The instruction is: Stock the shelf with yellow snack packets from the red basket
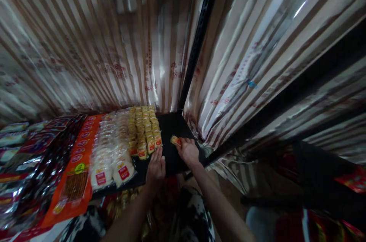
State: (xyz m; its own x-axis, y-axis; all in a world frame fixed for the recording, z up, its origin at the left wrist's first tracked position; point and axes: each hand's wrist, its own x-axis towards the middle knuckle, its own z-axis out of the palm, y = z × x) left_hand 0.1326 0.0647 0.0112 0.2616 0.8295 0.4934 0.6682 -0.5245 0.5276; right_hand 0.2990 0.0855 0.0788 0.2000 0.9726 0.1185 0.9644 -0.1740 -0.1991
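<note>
Rows of small yellow snack packets with red labels (144, 127) stand packed together on a black shelf (168, 162). My left hand (156, 165) rests at the front of these rows, its fingers stretched out and touching the nearest packets. To the right, my right hand (188, 152) is closed on one small yellow snack packet (175, 141) just over the dark shelf surface, apart from the rows. White packaged buns or cakes with red labels (123, 169) lie in rows left of the yellow packets.
Further left lie orange snack bags (76, 173) and dark shiny packages (34, 169). A black metal post (197, 47) rises at the shelf's back corner. Striped plastic sheeting (137, 51) hangs behind. More goods sit below the shelf, and another dark shelf (317, 165) stands at right.
</note>
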